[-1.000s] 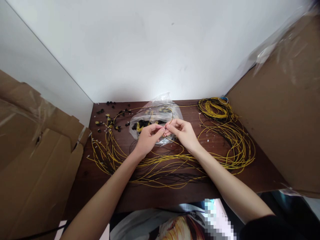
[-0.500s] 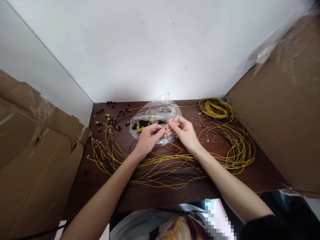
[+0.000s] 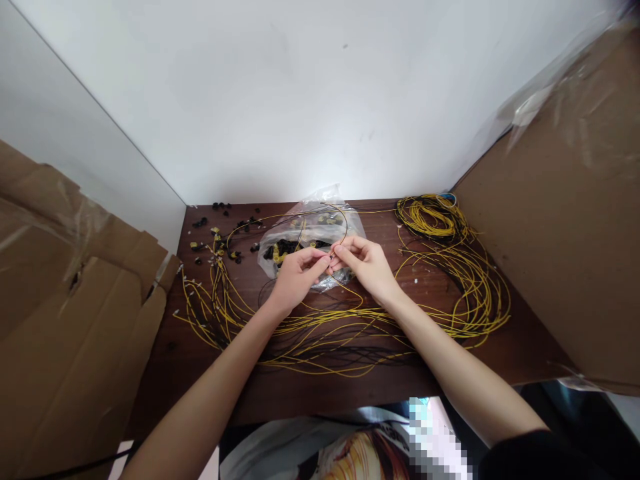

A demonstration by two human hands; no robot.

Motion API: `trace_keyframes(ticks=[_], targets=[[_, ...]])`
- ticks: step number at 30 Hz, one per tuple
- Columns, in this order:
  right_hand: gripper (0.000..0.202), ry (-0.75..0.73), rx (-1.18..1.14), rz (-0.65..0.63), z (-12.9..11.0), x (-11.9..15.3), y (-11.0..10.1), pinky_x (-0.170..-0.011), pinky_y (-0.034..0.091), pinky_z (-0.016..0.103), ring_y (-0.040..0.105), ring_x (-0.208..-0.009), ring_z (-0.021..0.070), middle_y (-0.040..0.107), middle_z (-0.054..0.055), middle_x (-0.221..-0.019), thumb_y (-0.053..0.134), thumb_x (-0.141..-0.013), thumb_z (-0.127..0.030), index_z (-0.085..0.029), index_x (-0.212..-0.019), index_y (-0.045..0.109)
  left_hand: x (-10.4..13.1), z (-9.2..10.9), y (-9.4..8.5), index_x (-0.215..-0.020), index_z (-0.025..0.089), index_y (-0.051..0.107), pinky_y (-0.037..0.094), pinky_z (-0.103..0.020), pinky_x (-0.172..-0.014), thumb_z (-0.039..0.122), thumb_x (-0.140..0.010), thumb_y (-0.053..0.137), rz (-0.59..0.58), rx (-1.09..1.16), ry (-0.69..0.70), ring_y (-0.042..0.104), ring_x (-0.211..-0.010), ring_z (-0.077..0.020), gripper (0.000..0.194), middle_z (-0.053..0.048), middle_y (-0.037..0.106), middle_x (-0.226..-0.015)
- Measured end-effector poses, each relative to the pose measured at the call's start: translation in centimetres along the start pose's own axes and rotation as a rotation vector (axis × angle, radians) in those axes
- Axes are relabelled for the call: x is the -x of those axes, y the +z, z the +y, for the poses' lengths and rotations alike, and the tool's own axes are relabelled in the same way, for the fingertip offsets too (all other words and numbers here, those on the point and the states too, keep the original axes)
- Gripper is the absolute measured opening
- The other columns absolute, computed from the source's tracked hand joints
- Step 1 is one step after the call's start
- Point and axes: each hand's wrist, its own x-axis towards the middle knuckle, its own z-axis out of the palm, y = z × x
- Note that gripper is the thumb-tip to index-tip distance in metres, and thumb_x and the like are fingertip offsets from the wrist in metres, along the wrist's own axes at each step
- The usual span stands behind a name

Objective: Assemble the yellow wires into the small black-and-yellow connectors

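Two bare hands meet above the middle of the tabletop (image 3: 170, 380), just in front of a clear plastic bag (image 3: 325, 197), and the work seems to be at a fine joining step, where a wire and a small part are brought together. The left hand (image 3: 295, 280) has thumb and index finger pressed together on what looks like a small dark piece (image 3: 331, 258); its exact shape is too small to tell. The right hand (image 3: 373, 270) pinches, as it appears, a thin wire (image 3: 347, 223) close beside this piece, and the wire rises in an arch over the bag. Whether the wire is already inside the piece, I cannot tell. Black and yellow parts lie in the bag, and some loose parts (image 3: 199, 247) are scattered to its left. Below the hands runs a wide bundle of yellow and black wires (image 3: 325, 320), which curves up at the right toward a round coil (image 3: 435, 217). In my judgement, the next move calls for the left fingers to hold the piece firmly, while the right fingers guide the wire straight and gently, without bending it or pulling the neighbouring wires.
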Motion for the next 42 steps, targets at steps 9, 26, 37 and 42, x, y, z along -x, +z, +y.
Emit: trace_keyframes(ticks=[9,26,37,42], targets=[[0.027,-0.010,-0.029,-0.012,0.32,-0.06,-0.09,-0.062,0.056,0.027,0.064,-0.055,0.0119,0.065,0.000,-0.063,0.067,-0.074,-0.041,-0.016,-0.074,0.056,0.03,-0.02,0.01,-0.077,0.011,0.064,0.038,-0.018,-0.049,0.030,-0.074,0.062,-0.005,-0.023,0.003,0.046,-0.051,-0.0066,0.019,0.000,0.060,-0.062],[0.026,-0.018,-0.014,-0.006,0.00,-0.05,0.08,-0.060,0.055,0.024,0.063,-0.054,0.0101,0.064,-0.002,-0.061,0.072,-0.070,-0.037,-0.016,-0.076,0.059,0.01,-0.12,0.01,-0.077,0.011,0.064,0.036,-0.018,-0.048,0.030,-0.075,0.062,-0.010,-0.022,0.020,0.044,-0.050,-0.0060,0.020,0.001,0.059,-0.062],[0.028,0.010,-0.055,0.002,0.74,-0.14,-0.08,-0.061,0.056,0.027,0.064,-0.055,0.0112,0.065,-0.001,-0.065,0.069,-0.072,-0.040,-0.016,-0.076,0.056,-0.02,-0.19,-0.06,-0.076,0.011,0.064,0.036,-0.019,-0.048,0.031,-0.075,0.062,-0.001,-0.039,0.030,0.044,-0.048,-0.0061,0.020,0.002,0.057,-0.058],[0.033,0.030,-0.125,0.021,0.50,-0.20,0.10,-0.055,0.056,0.028,0.063,-0.051,0.0118,0.066,0.000,-0.067,0.070,-0.070,-0.045,-0.018,-0.076,0.051,-0.01,-0.22,-0.07,-0.075,0.012,0.064,0.036,-0.019,-0.049,0.032,-0.075,0.062,-0.003,-0.049,0.023,0.044,-0.049,-0.0063,0.020,0.001,0.058,-0.059]])
